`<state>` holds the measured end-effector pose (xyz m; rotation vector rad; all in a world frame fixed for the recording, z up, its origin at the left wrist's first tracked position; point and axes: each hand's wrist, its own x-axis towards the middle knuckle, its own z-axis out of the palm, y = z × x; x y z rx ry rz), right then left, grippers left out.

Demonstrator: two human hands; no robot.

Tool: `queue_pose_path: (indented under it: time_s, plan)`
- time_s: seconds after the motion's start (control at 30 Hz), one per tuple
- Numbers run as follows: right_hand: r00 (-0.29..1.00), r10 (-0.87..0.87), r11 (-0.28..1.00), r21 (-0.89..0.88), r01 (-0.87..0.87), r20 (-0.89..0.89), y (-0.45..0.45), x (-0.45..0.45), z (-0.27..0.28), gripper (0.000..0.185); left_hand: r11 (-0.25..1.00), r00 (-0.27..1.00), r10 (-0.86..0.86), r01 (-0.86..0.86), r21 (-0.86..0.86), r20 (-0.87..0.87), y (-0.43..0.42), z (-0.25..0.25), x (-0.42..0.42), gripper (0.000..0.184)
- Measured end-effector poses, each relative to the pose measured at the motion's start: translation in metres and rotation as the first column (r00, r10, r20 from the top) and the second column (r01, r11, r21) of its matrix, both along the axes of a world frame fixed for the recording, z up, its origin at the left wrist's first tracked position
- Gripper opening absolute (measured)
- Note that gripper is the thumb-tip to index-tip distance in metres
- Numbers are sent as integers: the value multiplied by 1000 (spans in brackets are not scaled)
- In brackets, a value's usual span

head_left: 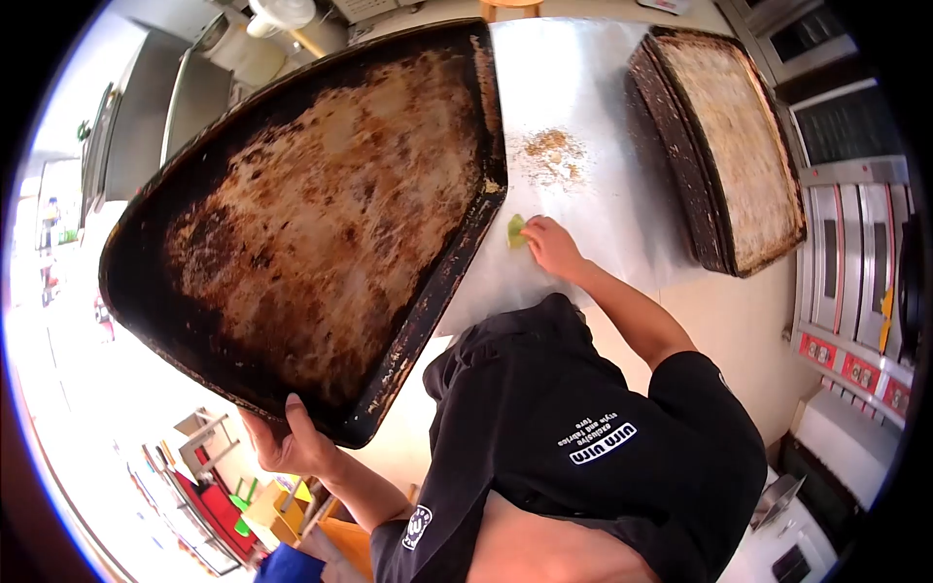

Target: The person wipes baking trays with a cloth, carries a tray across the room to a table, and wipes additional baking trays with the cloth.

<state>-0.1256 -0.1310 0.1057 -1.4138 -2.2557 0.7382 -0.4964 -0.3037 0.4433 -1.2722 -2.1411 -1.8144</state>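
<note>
My left hand (290, 442) grips the near left edge of a large baking tray (330, 194), thumb on the rim and fingers underneath. The tray is tilted up over the left of the metal table (583, 78), its inside facing me, dark and covered in brown baked-on stains. My right hand (554, 248) is closed on a small flat green scraper (516, 231), low over the table beside the tray's right edge. Just beyond it lies a scatter of brown crumbs (554, 155).
A stack of similar baking trays (734, 146) stands on the table's right side. Metal ovens (855, 262) with red control panels line the right. At the lower left are a shelf with red items (209, 500) and a yellow box (272, 515). A stool (510, 8) stands beyond the table.
</note>
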Motion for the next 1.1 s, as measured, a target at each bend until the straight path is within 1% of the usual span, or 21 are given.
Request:
queue_pose_path:
  time_s: [0.03, 0.13, 0.17, 0.23, 0.27, 0.3, 0.37, 0.47, 0.5, 0.53, 0.57, 0.63, 0.67, 0.7, 0.8, 0.83, 0.93, 0.97, 1.03, 1.07, 1.1]
  plan:
    - [993, -71, 997, -21, 70, -99, 7, -4, 10, 32, 1000, 999, 18, -19, -21, -48, -1, 1, -1, 62]
    - [950, 60, 995, 98, -31, -306, 29, -38, 92, 30, 997, 995, 19, -26, -71, -101, -2, 10, -1, 61]
    - [914, 208, 976, 130, -173, -347, 27, -55, 113, 31, 993, 990, 31, -46, -110, -134, -1, 15, 0, 61]
    - [779, 483, 875, 203, -439, -401, 17, -94, 139, 33, 998, 998, 37, -40, -43, -54, 4, 15, 2, 61]
    - [674, 612, 788, 243, -565, -413, 13, -107, 142, 36, 999, 999, 38, -38, -6, -11, 8, 14, 1, 60]
    - [676, 617, 782, 220, -583, -403, 13, -109, 133, 36, 1000, 1000, 25, -25, -16, -2, 10, 18, -1, 61]
    - [664, 641, 758, 180, -627, -386, 22, -118, 93, 36, 998, 999, -4, 7, -66, 38, 18, 25, -1, 62]
    - [851, 465, 885, 120, -449, -244, 50, -91, 34, 35, 993, 997, 8, 1, -121, 79, 7, 15, -8, 61]
    - [925, 355, 934, 84, -347, -132, 56, -84, 22, 33, 989, 996, 10, 3, -145, 93, 0, 11, -10, 61]
    - [974, 226, 972, 62, -225, -11, 63, -78, 14, 32, 992, 996, 22, -11, -125, 86, 0, 11, -6, 61]
    - [990, 82, 994, 58, -89, 116, 69, -73, 6, 30, 995, 996, 25, -16, -102, 84, 3, 8, -2, 61]
    - [996, 15, 999, 47, -19, 91, 74, -66, -3, 29, 999, 993, 21, -17, -39, 115, 9, 0, -2, 63]
    - [997, -15, 999, 43, 11, 76, 78, -63, -7, 29, 998, 994, 28, -23, -51, 104, 9, 0, -1, 63]
    - [998, 37, 999, 30, -38, 41, 74, -60, 13, 27, 998, 995, 39, -33, -62, 93, 8, 0, -1, 63]
    - [994, -31, 999, 29, 34, -105, 51, -43, 37, 26, 992, 992, 90, -81, -95, 90, 0, 6, 4, 61]
    - [985, -97, 988, 108, 112, -140, 43, -35, 37, 20, 990, 990, 104, -94, -107, 96, 1, 8, 6, 60]
    - [976, -204, 966, -148, 213, 76, 16, 0, 30, 34, 999, 987, 22, -16, -41, 156, 0, 19, 22, 58]
    - [952, -242, 965, -53, 256, 188, 7, 1, 26, 41, 999, 986, 29, -21, -47, 165, -4, 19, 21, 56]
    - [855, -349, 937, 159, 311, 383, -4, 2, 17, 60, 997, 997, -1, 8, -80, 79, -11, 22, 16, 53]
    - [868, -443, 894, 187, 408, 224, 7, 7, 13, 66, 996, 999, -15, 18, -89, 34, -15, 22, 15, 52]
    - [852, -521, 842, 197, 503, 53, 24, 12, 13, 73, 997, 1000, -18, 19, -76, 8, -18, 29, 21, 47]
